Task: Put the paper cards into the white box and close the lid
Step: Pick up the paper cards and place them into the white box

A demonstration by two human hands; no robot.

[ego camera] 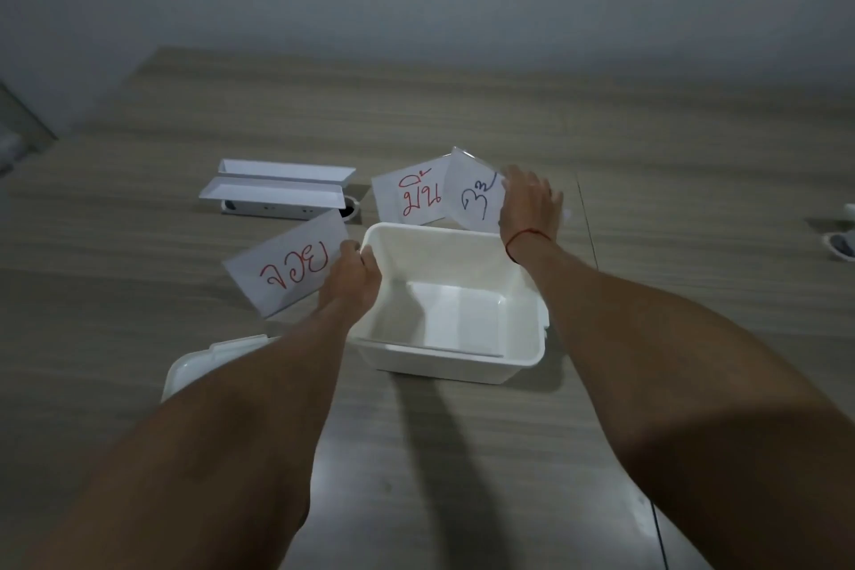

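Observation:
An open white box [518, 292] stands in the middle of the wooden table, with what looks like white paper lying on its floor. Its lid [194, 366] lies to the near left, partly hidden under my left forearm. My left hand [349, 280] grips a paper card with red writing [289, 268], lifted just left of the box's rim. My right hand [529, 204] holds a card with blue writing [474, 194] tilted up behind the box's far right corner. Another card with red writing [409, 194] lies flat behind the box.
A white socket unit with two raised flaps [277, 190] sits on the table at the back left, next to a round cable hole [349, 213]. A small white object [842, 241] is at the right edge. A wall rises behind the table.

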